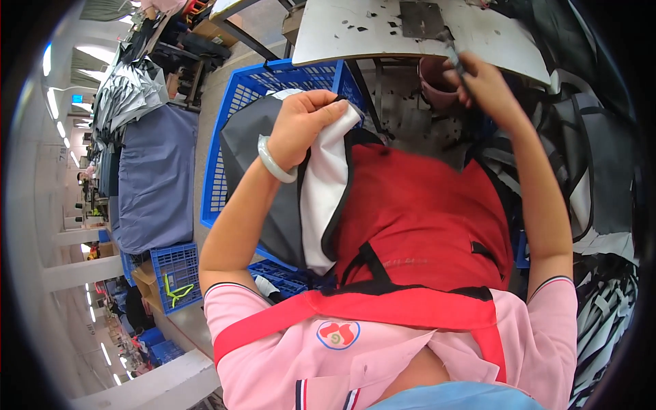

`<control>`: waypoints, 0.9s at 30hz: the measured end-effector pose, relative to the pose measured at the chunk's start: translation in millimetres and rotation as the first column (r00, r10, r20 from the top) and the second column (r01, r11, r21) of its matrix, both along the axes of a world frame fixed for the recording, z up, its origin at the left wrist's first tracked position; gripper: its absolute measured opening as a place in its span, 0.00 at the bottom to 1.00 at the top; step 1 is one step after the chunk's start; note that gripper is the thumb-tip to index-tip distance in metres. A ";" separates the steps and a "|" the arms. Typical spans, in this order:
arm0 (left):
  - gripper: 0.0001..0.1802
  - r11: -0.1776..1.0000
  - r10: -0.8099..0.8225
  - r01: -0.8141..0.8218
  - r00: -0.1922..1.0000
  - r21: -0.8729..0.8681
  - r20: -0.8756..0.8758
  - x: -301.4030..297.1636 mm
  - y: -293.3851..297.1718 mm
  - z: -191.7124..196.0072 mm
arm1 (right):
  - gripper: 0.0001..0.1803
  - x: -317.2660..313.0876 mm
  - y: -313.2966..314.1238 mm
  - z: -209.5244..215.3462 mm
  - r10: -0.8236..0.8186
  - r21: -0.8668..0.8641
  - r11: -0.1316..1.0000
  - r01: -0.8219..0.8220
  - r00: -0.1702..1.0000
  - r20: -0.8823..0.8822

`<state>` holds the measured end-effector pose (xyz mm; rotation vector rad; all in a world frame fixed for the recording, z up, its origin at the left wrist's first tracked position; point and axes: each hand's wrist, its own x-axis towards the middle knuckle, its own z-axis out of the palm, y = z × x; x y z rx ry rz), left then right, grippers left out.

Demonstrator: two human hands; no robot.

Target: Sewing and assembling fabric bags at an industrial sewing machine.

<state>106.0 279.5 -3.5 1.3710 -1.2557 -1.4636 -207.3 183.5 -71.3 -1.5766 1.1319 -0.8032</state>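
My left hand (305,126) is closed, thumb against fingers, on the top corner of a fabric piece (326,184). That piece is grey on one face and white on the other, with black edging. It hangs in front of a blue plastic crate and beside my red apron (424,219). My right hand (484,89) is raised near the front edge of the white table, wrapped round a narrow dark tool (454,56) that looks like thread snips. Blur hides the detail of its tip. The tool and the fabric are well apart.
The blue crate (225,150) stands to the left, partly under the white table (355,34), which bears a dark square plate (421,19) and black scraps. A reddish bucket (437,85) sits beneath. Grey fabric (157,178) is piled at left, dark pieces (611,171) at right.
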 end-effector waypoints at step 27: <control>0.10 0.994 -0.103 0.105 0.994 -0.032 0.046 8.8 10.5 -28.5 | 0.14 46.2 63.0 -6.0 0.013 -0.144 0.989 -0.008 0.999 0.036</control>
